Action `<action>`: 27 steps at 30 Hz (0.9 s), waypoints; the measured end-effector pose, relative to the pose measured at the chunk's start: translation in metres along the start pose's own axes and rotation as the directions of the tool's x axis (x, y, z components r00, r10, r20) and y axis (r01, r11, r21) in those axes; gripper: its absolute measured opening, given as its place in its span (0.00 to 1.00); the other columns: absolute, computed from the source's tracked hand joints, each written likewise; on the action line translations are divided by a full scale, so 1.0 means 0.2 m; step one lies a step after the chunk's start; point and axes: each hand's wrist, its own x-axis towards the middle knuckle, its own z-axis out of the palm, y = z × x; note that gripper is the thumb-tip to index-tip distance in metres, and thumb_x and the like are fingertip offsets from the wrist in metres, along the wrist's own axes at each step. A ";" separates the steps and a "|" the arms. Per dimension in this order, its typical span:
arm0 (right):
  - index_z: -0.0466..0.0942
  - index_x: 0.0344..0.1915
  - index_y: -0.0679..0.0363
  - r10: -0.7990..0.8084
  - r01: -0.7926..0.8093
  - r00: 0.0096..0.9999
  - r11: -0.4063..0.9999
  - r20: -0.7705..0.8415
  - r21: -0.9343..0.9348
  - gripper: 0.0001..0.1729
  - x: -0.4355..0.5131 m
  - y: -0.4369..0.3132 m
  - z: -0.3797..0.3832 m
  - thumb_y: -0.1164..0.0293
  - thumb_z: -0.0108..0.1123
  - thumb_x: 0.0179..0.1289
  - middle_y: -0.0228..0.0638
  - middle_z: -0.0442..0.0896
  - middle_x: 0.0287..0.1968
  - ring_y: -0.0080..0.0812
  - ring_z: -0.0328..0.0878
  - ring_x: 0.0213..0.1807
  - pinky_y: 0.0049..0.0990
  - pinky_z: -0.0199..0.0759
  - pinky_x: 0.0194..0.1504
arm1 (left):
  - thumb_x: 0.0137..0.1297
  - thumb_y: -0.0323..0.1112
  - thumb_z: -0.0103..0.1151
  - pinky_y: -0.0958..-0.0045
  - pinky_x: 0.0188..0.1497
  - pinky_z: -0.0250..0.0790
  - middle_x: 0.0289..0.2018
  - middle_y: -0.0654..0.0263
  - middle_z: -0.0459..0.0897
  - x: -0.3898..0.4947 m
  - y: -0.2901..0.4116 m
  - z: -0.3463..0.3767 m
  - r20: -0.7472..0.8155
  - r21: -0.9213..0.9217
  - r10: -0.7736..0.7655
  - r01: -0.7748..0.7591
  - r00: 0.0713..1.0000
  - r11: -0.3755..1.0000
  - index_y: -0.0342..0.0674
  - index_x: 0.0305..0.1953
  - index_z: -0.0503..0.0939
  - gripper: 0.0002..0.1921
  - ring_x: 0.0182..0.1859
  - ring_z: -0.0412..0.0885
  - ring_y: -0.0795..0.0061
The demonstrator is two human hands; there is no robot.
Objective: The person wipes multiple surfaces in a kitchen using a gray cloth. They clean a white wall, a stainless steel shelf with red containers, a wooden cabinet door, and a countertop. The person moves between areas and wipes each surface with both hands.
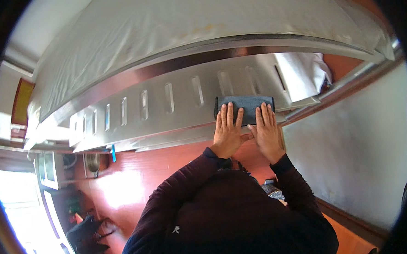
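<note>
A folded grey cloth [248, 102] with dark edging lies on a slotted stainless steel shelf [183, 104], near its right end. Both hands press flat on it with fingers pointing away from me. My left hand [228, 131] rests on the cloth's left half, fingers a little apart, and my right hand [267, 132] on its right half. The thumbs come close together below the cloth's near edge. Neither hand is closed around the cloth. To the right of it, a white cloth or sheet [299, 77] lies on the shelf.
Above the shelf runs a metal edge [152, 69], with a large hood-like form under whitish sheeting [184, 21]. A pale wall [346, 143] stands close on the right. At lower left are a metal pan [93, 162] and a black chair [86, 238] on the reddish floor [171, 163].
</note>
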 end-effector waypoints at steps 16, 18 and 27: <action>0.68 0.75 0.69 -0.259 0.259 0.966 0.962 -0.011 0.088 0.40 0.14 -0.63 0.26 0.71 0.71 0.66 0.54 0.61 0.81 0.58 0.55 0.84 0.55 0.53 0.80 | 0.72 0.49 0.64 0.46 0.84 0.46 0.81 0.47 0.57 -0.54 -0.61 -0.22 -0.169 -0.061 -0.198 0.190 0.966 0.980 0.46 0.79 0.66 0.38 0.84 0.51 0.44; 0.71 0.74 0.66 -0.256 0.255 0.967 0.962 0.000 0.100 0.36 0.16 -0.69 0.28 0.73 0.69 0.68 0.51 0.64 0.80 0.55 0.59 0.82 0.52 0.54 0.80 | 0.71 0.40 0.63 0.47 0.83 0.49 0.79 0.49 0.61 -0.57 -0.67 -0.23 -0.212 -0.063 -0.219 0.210 0.952 0.976 0.45 0.76 0.70 0.33 0.82 0.55 0.44; 0.78 0.61 0.57 -0.175 0.183 0.979 0.980 -0.100 0.076 0.27 0.28 -1.14 0.39 0.77 0.73 0.61 0.37 0.76 0.67 0.48 0.72 0.70 0.49 0.65 0.69 | 0.67 0.27 0.58 0.50 0.78 0.60 0.70 0.52 0.74 -0.76 -1.11 -0.34 -0.403 -0.140 -0.241 0.201 0.883 0.970 0.40 0.65 0.78 0.24 0.76 0.68 0.48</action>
